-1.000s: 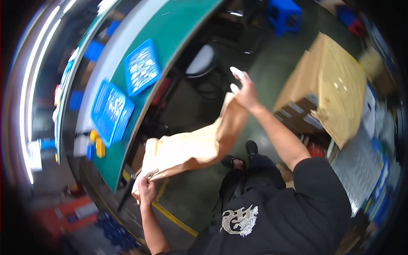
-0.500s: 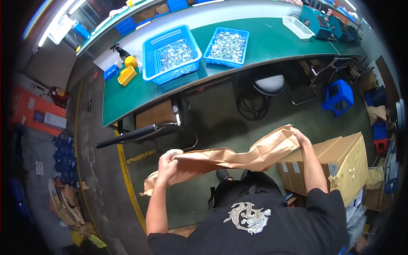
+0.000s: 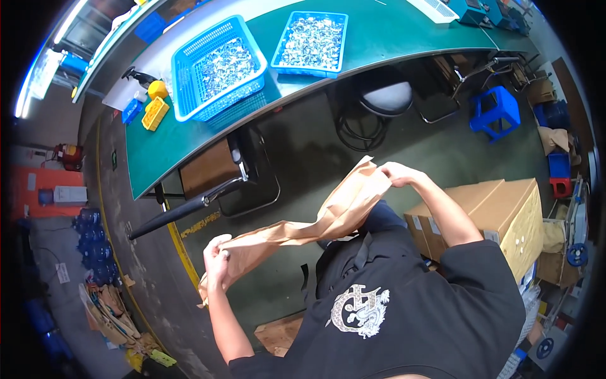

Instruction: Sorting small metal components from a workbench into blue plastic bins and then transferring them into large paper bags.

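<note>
A long, creased sheet of brown paper (image 3: 284, 234), perhaps a flattened paper bag, is stretched out in front of my body, above the floor. My left hand (image 3: 216, 258) grips its left part, fingers closed over the upper edge. At the other end my right hand (image 3: 399, 174) pinches the paper's corner, higher and farther off than the left. The paper sags and folds between the two hands. Its lower left tip hangs below my left hand.
Ahead stands a green-topped table (image 3: 151, 158) with a deep blue basket (image 3: 183, 95) and a shallow blue tray (image 3: 278, 57), both holding small shiny pieces. A chair (image 3: 208, 167), a stool (image 3: 386, 98) and a blue plastic stool (image 3: 499, 114) are near it. Cardboard boxes (image 3: 473, 202) stand right.
The paper has tilted, its right end moving up and left with my right hand. My left hand has shifted left and slightly down. The whole view has turned a little.
</note>
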`<state>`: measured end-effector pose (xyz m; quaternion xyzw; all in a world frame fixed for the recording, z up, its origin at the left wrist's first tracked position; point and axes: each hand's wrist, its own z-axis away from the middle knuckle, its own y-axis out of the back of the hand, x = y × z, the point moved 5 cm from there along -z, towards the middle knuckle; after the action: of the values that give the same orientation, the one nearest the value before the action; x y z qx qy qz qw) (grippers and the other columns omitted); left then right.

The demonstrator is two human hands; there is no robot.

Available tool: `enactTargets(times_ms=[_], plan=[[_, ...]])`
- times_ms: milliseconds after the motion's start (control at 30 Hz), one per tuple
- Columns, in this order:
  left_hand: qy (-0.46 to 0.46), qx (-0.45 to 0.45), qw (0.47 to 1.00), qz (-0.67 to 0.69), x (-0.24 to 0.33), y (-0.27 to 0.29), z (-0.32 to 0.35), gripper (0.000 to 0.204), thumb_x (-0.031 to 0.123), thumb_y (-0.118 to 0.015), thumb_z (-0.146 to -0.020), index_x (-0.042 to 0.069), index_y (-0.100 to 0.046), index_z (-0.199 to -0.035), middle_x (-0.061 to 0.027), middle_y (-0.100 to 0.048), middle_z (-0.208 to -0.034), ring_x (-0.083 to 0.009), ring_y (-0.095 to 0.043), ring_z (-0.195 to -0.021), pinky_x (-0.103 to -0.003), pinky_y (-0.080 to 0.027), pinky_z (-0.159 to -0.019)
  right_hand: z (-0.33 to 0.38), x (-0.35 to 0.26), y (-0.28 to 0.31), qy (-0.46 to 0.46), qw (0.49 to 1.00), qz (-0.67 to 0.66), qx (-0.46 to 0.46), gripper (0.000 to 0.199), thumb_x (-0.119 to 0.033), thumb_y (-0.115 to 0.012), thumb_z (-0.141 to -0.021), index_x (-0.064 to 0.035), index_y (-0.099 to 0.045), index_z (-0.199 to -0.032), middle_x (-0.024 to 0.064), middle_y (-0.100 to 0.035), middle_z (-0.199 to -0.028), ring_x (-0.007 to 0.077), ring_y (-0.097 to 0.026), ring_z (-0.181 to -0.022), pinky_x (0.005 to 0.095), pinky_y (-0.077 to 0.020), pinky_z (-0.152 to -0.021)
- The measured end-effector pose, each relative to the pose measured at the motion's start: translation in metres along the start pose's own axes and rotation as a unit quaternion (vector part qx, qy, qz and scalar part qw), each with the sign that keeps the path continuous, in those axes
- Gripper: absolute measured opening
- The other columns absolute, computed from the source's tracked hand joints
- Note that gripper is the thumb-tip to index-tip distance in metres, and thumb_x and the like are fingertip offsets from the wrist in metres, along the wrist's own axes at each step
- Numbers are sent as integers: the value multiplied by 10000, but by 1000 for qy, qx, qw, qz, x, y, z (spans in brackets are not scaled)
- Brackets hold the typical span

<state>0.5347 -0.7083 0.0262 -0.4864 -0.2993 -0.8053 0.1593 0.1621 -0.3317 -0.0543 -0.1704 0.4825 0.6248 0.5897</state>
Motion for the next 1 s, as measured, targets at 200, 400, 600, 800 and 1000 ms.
enactTargets(times_ms=[200, 400, 600, 800, 1000], plan=[[50, 64, 996, 48, 11, -2, -1, 435, -176, -382, -665, -16, -582, -1016, -55, -616, -914, -138, -586, -847, -215, -464, -743, -92, -13, 23, 155, 976, 130, -85, 240, -210, -629, -720, -20, -611, -865, 159, -631, -839, 309, -605, -776, 380, -455, -682], [81, 348, 894, -269, 40, 3, 38, 274, 3, -512, -790, -40, -578, -1053, -152, -603, -1033, -227, -573, -989, -316, -421, -903, -111, -117, 18, 304, 928, 112, -185, 110, -115, -572, -695, -15, -554, -738, 173, -553, -685, 341, -547, -638, 379, -426, -576], [98, 613, 782, -56, 23, -106, 91, 460, 78, -614, -825, -42, -407, -1218, -138, -489, -1142, -209, -500, -1001, -327, -413, -890, -90, -180, -32, 331, 917, -72, -210, 248, -242, -640, -749, -1, -582, -747, 157, -562, -664, 255, -527, -570, 359, -432, -559], [127, 473, 791, 367, 42, -290, 91, 595, 472, -364, -916, 62, -319, -1345, -98, -383, -1332, -238, -420, -1180, -372, -373, -947, -51, -195, -139, 380, 882, 47, -276, 173, -166, -585, -679, -13, -639, -736, 162, -603, -651, 310, -596, -620, 390, -480, -599], [98, 576, 730, 355, 25, -287, 119, 480, 398, -490, -902, -57, -523, -1049, -101, -553, -1014, -150, -523, -924, -290, -435, -787, -6, -197, -175, 389, 752, 221, -484, 167, -138, -604, -663, -16, -634, -773, 190, -598, -678, 333, -589, -641, 401, -480, -621]])
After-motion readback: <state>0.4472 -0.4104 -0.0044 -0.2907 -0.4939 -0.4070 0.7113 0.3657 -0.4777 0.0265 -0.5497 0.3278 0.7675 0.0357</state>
